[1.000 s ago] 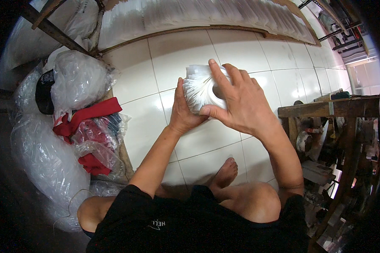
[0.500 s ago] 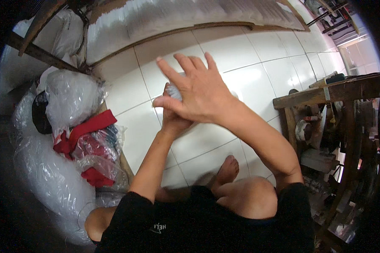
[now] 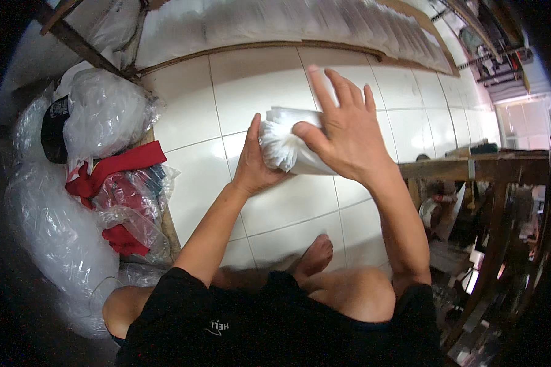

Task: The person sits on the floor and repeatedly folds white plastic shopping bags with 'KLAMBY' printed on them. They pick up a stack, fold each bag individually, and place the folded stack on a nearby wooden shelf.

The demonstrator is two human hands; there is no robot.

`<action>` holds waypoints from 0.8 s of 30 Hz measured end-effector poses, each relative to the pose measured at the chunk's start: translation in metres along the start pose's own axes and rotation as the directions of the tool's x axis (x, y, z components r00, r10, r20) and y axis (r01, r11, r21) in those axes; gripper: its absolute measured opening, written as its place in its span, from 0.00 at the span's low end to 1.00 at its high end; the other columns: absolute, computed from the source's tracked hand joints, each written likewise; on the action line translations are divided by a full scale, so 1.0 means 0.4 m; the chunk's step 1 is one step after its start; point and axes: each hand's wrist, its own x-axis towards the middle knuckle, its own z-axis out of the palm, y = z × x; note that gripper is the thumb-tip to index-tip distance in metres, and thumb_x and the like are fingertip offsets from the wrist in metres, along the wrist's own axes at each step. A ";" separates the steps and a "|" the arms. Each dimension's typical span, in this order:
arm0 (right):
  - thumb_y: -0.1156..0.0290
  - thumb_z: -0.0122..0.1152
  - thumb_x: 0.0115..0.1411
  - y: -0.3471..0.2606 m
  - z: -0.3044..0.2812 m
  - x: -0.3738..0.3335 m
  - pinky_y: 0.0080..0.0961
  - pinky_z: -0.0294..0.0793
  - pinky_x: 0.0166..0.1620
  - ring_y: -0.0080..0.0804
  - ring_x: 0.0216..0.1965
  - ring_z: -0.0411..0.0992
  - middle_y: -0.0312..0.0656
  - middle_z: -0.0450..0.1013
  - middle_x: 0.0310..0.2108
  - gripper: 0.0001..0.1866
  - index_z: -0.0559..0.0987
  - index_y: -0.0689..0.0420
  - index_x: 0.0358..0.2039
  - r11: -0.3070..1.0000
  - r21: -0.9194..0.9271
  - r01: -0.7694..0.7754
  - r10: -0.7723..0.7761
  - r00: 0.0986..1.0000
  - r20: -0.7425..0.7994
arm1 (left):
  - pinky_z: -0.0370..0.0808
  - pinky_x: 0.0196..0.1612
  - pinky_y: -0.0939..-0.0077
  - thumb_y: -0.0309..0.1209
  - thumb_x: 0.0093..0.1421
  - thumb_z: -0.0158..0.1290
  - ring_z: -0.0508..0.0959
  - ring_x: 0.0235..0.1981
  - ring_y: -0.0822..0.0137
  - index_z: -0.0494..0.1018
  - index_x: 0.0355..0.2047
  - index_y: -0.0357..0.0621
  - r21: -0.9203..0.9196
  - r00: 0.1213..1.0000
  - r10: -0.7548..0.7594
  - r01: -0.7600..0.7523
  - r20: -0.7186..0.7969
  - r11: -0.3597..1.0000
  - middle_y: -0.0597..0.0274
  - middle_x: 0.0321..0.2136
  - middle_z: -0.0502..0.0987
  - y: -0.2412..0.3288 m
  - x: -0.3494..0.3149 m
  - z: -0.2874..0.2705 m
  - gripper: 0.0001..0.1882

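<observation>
A bundle of thin, whitish, translucent plastic [image 3: 278, 147], looking like gathered plastic bags, is held above the tiled floor. Its near-left end is bunched into many pleats, and flatter layers stretch to the right. My left hand [image 3: 251, 166] is closed around the bundle's left end from below, thumb up along its side. My right hand [image 3: 352, 137] is over the bundle's right part, palm down, fingers stretched and spread. Its thumb points at the pleated end; whether the palm touches the plastic I cannot tell.
A long row of stacked whitish plastic [image 3: 275, 24] lies along the far side behind a wooden edge. At left are large clear plastic bags [image 3: 107, 119], a red cloth [image 3: 128, 170] and a black cap-like thing [image 3: 55, 131]. A cluttered wooden table [image 3: 471, 169] stands at right.
My right hand has moved right, off the left hand and the bundle's end. The bundle, mostly hidden before, now shows its pleated end. My left hand stays under it.
</observation>
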 end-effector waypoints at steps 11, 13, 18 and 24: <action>0.40 0.52 0.57 -0.058 -0.133 0.088 0.56 0.49 0.65 0.59 0.61 0.59 0.60 0.63 0.59 0.45 0.57 0.58 0.67 0.972 0.064 0.228 -0.206 0.948 -0.242 | 0.67 0.61 0.56 0.34 0.33 0.76 0.67 0.57 0.43 0.34 0.68 0.44 -0.032 0.996 0.010 -0.013 -0.090 0.999 0.44 0.58 0.62 -0.001 0.002 -0.014 0.71; 0.32 0.52 0.55 -0.082 -0.167 0.112 0.54 0.53 0.62 0.55 0.57 0.63 0.57 0.67 0.53 0.47 0.61 0.53 0.65 0.955 0.150 0.256 -0.182 0.904 -0.387 | 0.66 0.61 0.56 0.33 0.34 0.75 0.68 0.57 0.44 0.35 0.68 0.44 -0.064 0.994 -0.013 0.006 -0.107 0.998 0.45 0.58 0.63 0.004 -0.016 -0.020 0.70; 0.32 0.47 0.58 -0.044 0.008 0.134 0.59 0.45 0.66 0.57 0.60 0.62 0.60 0.66 0.55 0.48 0.59 0.58 0.66 0.987 0.135 0.091 -0.089 0.996 -0.026 | 0.65 0.63 0.56 0.40 0.32 0.76 0.64 0.61 0.44 0.36 0.68 0.43 -0.127 0.999 -0.051 0.052 0.015 0.991 0.42 0.61 0.60 0.028 0.027 -0.008 0.72; 0.36 0.49 0.59 -0.071 -0.102 0.162 0.61 0.51 0.63 0.59 0.58 0.64 0.62 0.69 0.51 0.44 0.63 0.59 0.63 0.963 0.144 0.230 -0.179 0.937 -0.299 | 0.60 0.66 0.59 0.43 0.35 0.75 0.61 0.64 0.48 0.32 0.68 0.42 0.046 0.997 -0.083 0.083 0.005 0.995 0.44 0.62 0.58 0.029 0.002 -0.023 0.73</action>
